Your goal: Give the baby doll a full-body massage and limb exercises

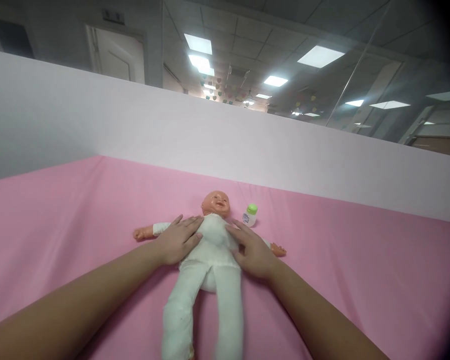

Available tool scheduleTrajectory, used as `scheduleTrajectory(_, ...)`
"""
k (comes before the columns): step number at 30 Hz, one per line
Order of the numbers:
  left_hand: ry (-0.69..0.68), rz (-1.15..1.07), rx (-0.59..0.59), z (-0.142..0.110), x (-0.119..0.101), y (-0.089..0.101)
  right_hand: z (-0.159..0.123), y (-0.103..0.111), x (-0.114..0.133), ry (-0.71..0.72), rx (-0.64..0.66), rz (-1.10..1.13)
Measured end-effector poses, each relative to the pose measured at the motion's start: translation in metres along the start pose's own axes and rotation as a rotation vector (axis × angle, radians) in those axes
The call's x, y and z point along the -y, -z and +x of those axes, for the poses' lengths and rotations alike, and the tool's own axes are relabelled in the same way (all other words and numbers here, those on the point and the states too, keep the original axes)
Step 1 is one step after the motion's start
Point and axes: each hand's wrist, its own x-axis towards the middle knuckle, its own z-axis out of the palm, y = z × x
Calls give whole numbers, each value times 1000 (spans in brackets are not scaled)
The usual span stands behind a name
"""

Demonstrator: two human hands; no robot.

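Baby doll (210, 254), glossy bald head, white cloth body, lay supine on pink sheet (97, 215), head toward twelve o'clock. Left hand (178, 241) and right hand (255, 252) touched its torso, each grip loosely spread, grasping nothing. Green-capped bottle (249, 216) sat at chest's two o'clock; contents indiscernible.

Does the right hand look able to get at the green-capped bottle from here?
Probably yes: the right hand is on the doll, and the bottle is just beyond it, with nothing visible blocking the way.
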Motion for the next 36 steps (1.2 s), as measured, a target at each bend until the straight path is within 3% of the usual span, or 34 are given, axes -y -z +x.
scheduleTrajectory(3,-15,16,-18,-1,1,-5,-9,0,17,244,-5,67)
scheduleTrajectory(6,-28,26,-26,-1,3,-9,-16,2,46,504,145,123)
scheduleTrajectory(9,-53,42,-36,-1,5,-12,-17,3,68,558,327,98)
scheduleTrajectory(13,-70,69,-8,2,7,-14,-5,-1,59,428,396,27)
scheduleTrajectory(19,-57,46,15,5,8,-13,10,-8,16,154,259,-40)
scheduleTrajectory(26,22,74,27,-1,9,-5,9,-12,-5,-102,133,-159)
scheduleTrajectory(32,146,253,38,-17,50,8,-5,-11,-33,-274,145,-398)
scheduleTrajectory(36,288,289,27,-25,89,27,-14,1,-55,-353,120,-389)
